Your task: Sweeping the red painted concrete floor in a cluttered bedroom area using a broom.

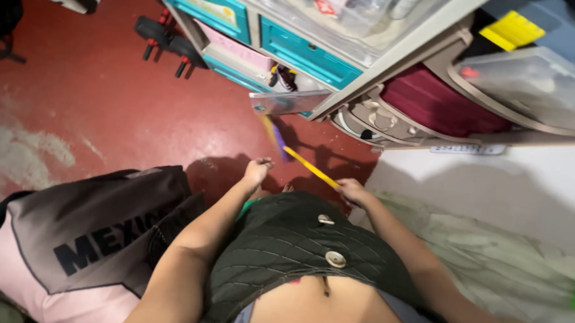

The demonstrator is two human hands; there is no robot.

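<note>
My right hand [351, 188] is shut on the lower end of a thin yellow stick [310, 167]. The stick slants up and to the left over the red floor [107, 99], and its far end turns purple [271, 132] just under a flat grey panel [289, 103] that juts from the shelving. My left hand [258, 170] hangs a little left of the stick and below it, fingers curled, with nothing visible in it. A dark quilted garment with large buttons [296, 240] covers my front between the two arms.
Teal drawers [306, 51] and clear plastic bins [534, 83] fill the shelving ahead, with maroon cloth [435, 100] in a lower tub. Black dumbbells [169, 40] lie on the floor. A dark and pink bag [87, 236] sits at left. A pale green sheet [492, 257] lies at right.
</note>
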